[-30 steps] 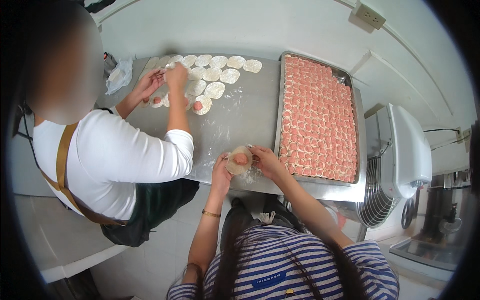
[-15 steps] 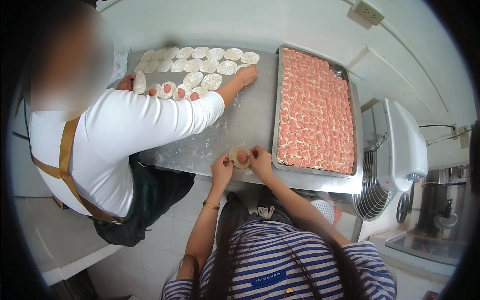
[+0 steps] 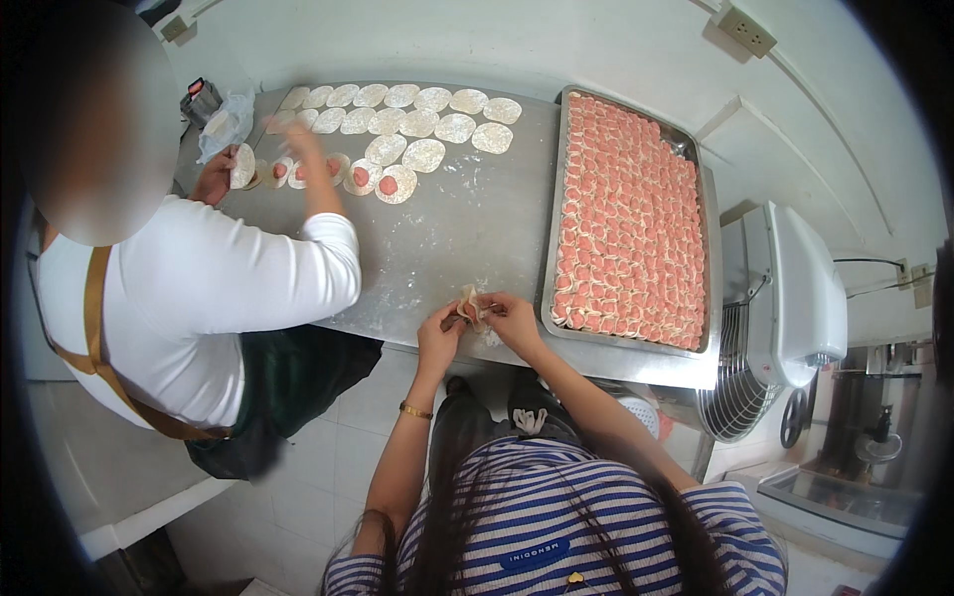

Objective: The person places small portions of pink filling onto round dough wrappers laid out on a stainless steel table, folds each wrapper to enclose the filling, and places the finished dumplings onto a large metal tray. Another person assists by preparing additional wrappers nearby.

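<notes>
Between my two hands, just over the front edge of the steel table (image 3: 447,238), is a dumpling (image 3: 471,306). Its dough wrapper is partly folded up around the pink meat filling. My left hand (image 3: 440,333) pinches the wrapper's left side, and my right hand (image 3: 508,318) pinches the right side. To the right of my hands lies a large metal tray (image 3: 544,316) packed with rows of open-topped dumplings (image 3: 631,223). Farther left, several flat wrappers with meat (image 3: 396,185) lie in a row.
Rows of floured plain wrappers (image 3: 418,123) cover the far left of the table. A co-worker in white (image 3: 258,263) stands at left, holding wrappers (image 3: 241,166) in one hand. A plastic bag (image 3: 228,127) lies beyond. A white machine with a wire guard (image 3: 790,288) stands at right.
The wrapper in my hands, flat and open before, is now gathered up around its filling. The co-worker's arm has drawn back left from the plain wrappers to over the filled row.
</notes>
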Demonstrator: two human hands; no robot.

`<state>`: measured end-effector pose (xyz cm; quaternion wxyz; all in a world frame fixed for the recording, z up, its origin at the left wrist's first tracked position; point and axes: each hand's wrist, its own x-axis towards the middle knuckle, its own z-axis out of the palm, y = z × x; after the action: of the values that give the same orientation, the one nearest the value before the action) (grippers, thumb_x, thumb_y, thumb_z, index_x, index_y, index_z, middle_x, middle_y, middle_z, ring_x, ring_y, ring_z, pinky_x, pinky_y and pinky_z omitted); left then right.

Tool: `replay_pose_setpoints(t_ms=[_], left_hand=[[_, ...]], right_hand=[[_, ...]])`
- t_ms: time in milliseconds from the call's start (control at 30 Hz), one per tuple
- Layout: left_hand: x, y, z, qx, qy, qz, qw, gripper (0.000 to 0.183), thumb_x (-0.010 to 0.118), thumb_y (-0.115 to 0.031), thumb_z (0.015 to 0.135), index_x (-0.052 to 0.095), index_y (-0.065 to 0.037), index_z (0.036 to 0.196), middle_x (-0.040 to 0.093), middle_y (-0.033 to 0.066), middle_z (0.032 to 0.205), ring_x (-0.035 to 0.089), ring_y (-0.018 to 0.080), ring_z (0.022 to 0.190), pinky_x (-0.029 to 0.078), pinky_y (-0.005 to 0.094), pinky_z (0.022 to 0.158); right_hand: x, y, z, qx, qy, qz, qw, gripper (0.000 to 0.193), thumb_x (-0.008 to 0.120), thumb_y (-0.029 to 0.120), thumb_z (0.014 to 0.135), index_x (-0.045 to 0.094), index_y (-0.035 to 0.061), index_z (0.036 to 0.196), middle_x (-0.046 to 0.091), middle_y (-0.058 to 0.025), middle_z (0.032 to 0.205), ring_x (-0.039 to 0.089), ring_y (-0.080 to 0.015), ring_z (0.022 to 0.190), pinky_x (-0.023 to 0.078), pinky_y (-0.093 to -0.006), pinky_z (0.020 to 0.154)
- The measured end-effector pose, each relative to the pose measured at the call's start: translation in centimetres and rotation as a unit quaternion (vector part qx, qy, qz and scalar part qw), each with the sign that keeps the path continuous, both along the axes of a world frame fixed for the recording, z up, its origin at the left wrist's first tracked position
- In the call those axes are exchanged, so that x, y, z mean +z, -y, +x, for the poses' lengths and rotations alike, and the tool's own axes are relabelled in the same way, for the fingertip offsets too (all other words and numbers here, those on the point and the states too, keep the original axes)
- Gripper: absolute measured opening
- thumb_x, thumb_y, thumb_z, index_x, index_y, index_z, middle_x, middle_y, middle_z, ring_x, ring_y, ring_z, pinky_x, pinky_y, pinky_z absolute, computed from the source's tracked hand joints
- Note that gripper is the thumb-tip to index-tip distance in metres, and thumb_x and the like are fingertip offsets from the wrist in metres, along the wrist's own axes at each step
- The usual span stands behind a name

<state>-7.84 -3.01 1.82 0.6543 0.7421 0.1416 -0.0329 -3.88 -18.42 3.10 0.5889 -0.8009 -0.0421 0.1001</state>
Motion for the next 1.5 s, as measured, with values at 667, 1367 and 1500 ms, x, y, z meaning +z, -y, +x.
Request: replay_pose_setpoints(t_ms=[667, 1367, 1500], left_hand=[[5.0, 0.9, 0.8, 0.087, 0.115, -0.291, 0.946, 0.023, 0.063, 0.003, 0.083, 0.054, 0.001, 0.104, 0.056, 0.0079, 0.103, 0.058, 0.0149, 0.096, 0.05, 0.0277, 0.085], [1.9, 0.8, 1.4, -0.072, 0.053, 0.074, 0.993, 0.042, 0.072, 0.0, 0.074, 0.054, -0.001, 0.112, 0.068, 0.0131, 0.09, 0.068, 0.02, 0.08, 0.055, 0.03, 0.069], [1.8, 0.8, 1.0, -0.119, 0.046, 0.137, 0.982, 0.042, 0.075, -0.002, 0.073, 0.059, -0.001, 0.112, 0.068, 0.0131, 0.087, 0.069, 0.0186, 0.081, 0.054, 0.0289, 0.072]], right_hand=[[4.1, 1.8, 3.5, 0.056, -0.038, 0.07, 0.995, 0.028, 0.063, -0.003, 0.081, 0.059, -0.0018, 0.108, 0.063, -0.0038, 0.096, 0.06, -0.0113, 0.09, 0.049, -0.0246, 0.081], [1.6, 1.5, 4.5, 0.195, 0.167, -0.179, 0.95, 0.02, 0.065, -0.001, 0.068, 0.066, 0.0009, 0.087, 0.064, -0.0156, 0.086, 0.063, -0.0328, 0.08, 0.051, -0.0379, 0.071], [1.2, 1.9, 2.9, 0.171, 0.188, -0.257, 0.932, 0.023, 0.064, -0.002, 0.066, 0.066, 0.0019, 0.089, 0.063, -0.0152, 0.083, 0.062, -0.0345, 0.078, 0.05, -0.0406, 0.069]])
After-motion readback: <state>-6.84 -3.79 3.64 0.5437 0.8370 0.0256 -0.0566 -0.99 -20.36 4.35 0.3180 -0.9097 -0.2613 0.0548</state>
